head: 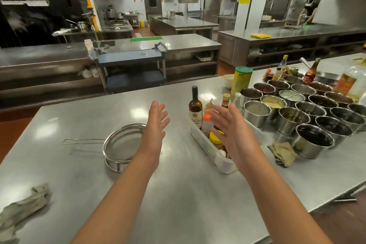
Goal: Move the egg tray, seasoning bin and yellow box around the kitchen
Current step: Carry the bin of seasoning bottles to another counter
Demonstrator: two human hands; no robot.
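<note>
Both arms were out over the steel table [178,194], and neither hand had hold of anything. The left hand [155,125] hung above the tabletop with its fingers straight and slightly fanned, palm turned inward. The right hand [230,130] mirrored it, fingers extended and spread, palm facing left, raised directly in front of the seasoning bin [208,149]; whether it brushed the bottles could not be told.

That bin, a long white plastic tray, lay on the table between the 2 hands and the pots, angled away from the camera. Inside it stood a dark wine bottle [195,108] at the far end, an orange-capped squeeze bottle [207,121] beside it, a gold-capped bottle [225,100] partly behind the right hand, and something with a yellow lid [214,138] lower down.

Just left of the left forearm sat a round wire-handled sieve [122,144]. Right of the bin, a cluster of steel seasoning pots [313,142] filled the table, a crumpled rag [282,155] lying at their near edge. A tall yellow canister with a green lid [241,80] stood behind the bin. Another cloth [23,208] lay at the table's near left corner. Across the aisle stood a grey cart [130,59].
</note>
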